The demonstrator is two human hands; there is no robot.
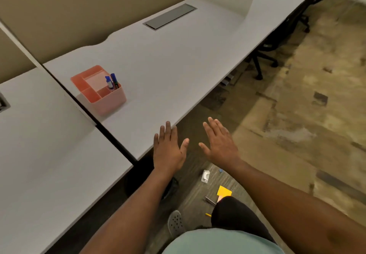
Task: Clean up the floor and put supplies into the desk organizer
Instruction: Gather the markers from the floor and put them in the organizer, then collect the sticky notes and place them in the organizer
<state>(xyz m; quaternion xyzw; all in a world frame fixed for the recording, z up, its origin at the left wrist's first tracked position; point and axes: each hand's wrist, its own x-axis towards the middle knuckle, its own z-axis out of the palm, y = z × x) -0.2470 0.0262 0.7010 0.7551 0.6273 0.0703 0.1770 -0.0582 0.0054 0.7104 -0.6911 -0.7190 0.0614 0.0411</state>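
Note:
A pink desk organizer [111, 103] stands on the white desk [178, 71], left of centre, with two blue-capped markers [111, 82] upright in its right rear slot. My left hand [168, 149] hovers flat at the desk's front edge, fingers spread and empty. My right hand [219, 143] is held flat beside it over the floor, also empty. On the carpet below lie a white tape dispenser [205, 176], a yellow sticky-note pad [224, 191], a dark metal stapler-like item [210, 200], a small yellow piece [208, 214] and a small blue bit [220, 170].
A second white desk [39, 154] adjoins on the left, split off by a dark gap. Beige partition panels stand behind the desks. A black office chair [277, 42] sits under the desk at the right. My grey shoe [176, 223] and dark-clad knee are near the floor items.

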